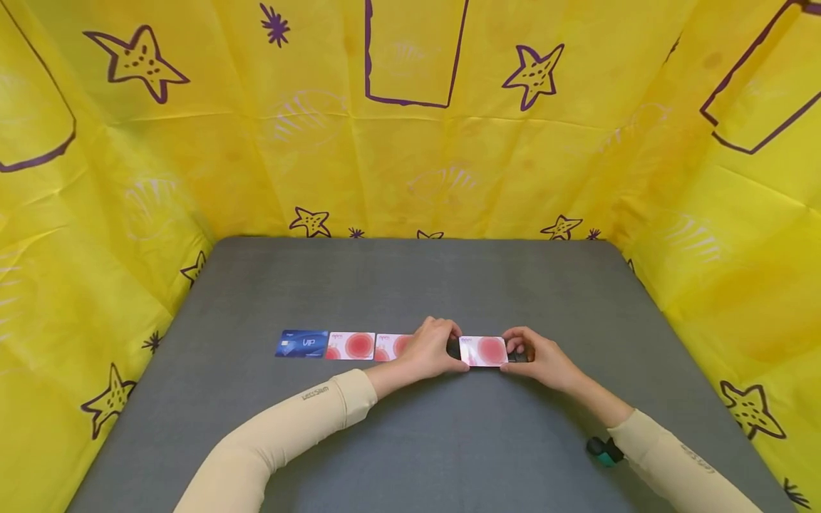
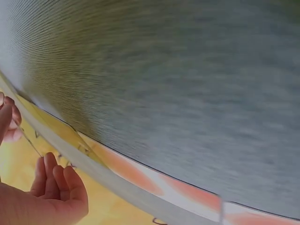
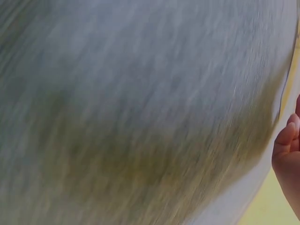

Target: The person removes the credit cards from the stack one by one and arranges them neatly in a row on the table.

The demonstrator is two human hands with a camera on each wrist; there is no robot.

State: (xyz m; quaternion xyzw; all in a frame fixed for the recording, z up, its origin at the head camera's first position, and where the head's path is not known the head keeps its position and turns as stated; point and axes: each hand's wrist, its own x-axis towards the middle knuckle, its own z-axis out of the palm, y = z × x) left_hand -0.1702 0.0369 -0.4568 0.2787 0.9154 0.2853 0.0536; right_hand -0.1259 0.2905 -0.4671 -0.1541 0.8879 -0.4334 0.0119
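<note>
My left hand [image 1: 426, 349] and right hand [image 1: 541, 360] hold a white-and-pink plastic card [image 1: 484, 351] between them at its two short ends. It is raised, its printed face with a pink circle toward the head camera. In the left wrist view, the left hand's curled fingers [image 2: 65, 183] meet one end of the card's thin edge [image 2: 30, 143]. The right wrist view shows only part of the right hand [image 3: 288, 145]. To the left, a blue VIP card [image 1: 301, 344], a pink card [image 1: 350, 346] and another pink card [image 1: 391, 347] lie in a row; the left hand partly covers the last.
The cards lie on a grey cloth-covered table [image 1: 410, 285]. Yellow curtains [image 1: 410, 164] with purple starfish drawings surround its back and sides. A small black-and-teal object [image 1: 604, 452] is by the right cuff. Dark patches show behind the raised card; I cannot tell what they are.
</note>
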